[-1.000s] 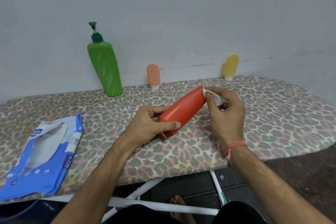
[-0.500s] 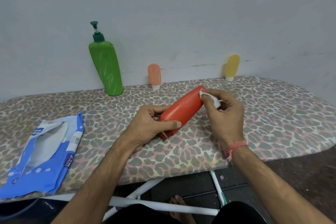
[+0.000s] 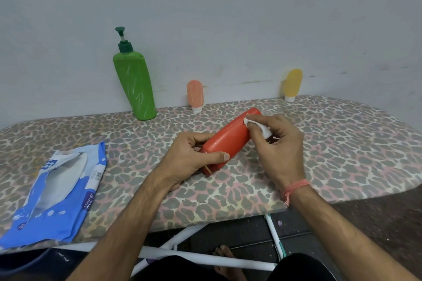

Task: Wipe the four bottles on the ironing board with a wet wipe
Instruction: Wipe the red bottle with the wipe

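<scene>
A red bottle lies tilted above the leopard-print ironing board. My left hand grips its near end. My right hand pinches a white wet wipe against the bottle's far end. A tall green pump bottle stands at the back left by the wall. A small peach tube stands cap-down beside it. A small yellow tube stands cap-down at the back right.
A blue and white wet wipe pack lies open at the board's near left edge. A grey wall runs right behind the bottles. White board legs and a bare foot show below the board.
My right hand has slid the wipe a little down from the bottle's far tip onto its upper side. The left hand keeps its grip.
</scene>
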